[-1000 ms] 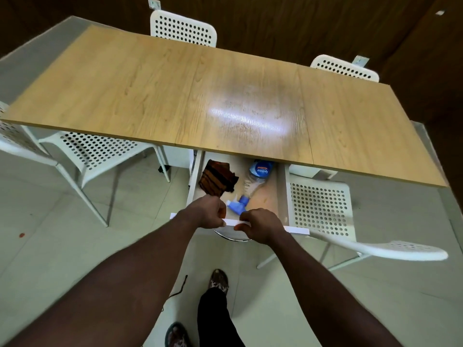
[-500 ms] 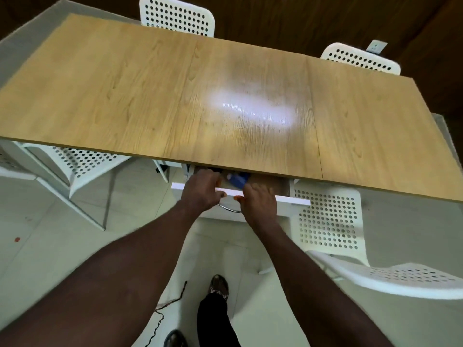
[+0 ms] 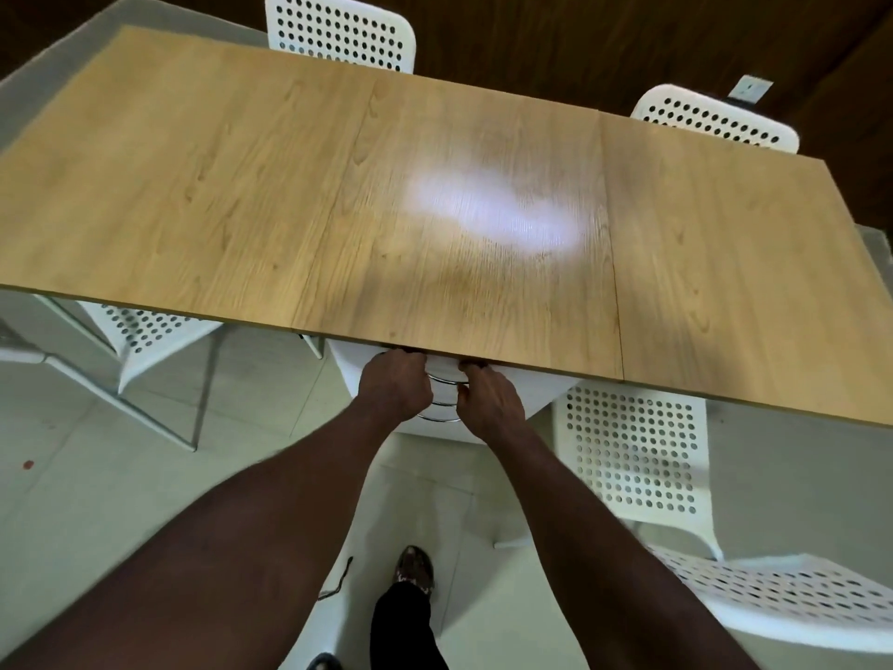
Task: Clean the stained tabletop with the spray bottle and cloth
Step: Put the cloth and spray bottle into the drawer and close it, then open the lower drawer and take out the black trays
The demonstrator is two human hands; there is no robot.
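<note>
- The tabletop, light wood grain in three panels with two seams running front to back, filled most of the view.
- A bright patch of glare lay on the middle panel; the picture was too soft there to judge the finish.
- Dark wood wall stood behind the table, with a pale wall plate at the right.
- Pale tiled floor carried a small red spot at the left and a thin dark cord near the person's shoe.
- Four white perforated chairs: two at the far edge, one at near left, one at near right.
- A white drawer front sat just beneath the near table edge, with a metal ring handle hanging below.
- The drawer's inside was hidden under the tabletop; its contents could not be told.
- Left hand held the drawer front's upper edge, fingers curled, tips hidden under the table edge.
- Right hand held the same edge just beside it, fingers curled, thumb near the ring handle.
</note>
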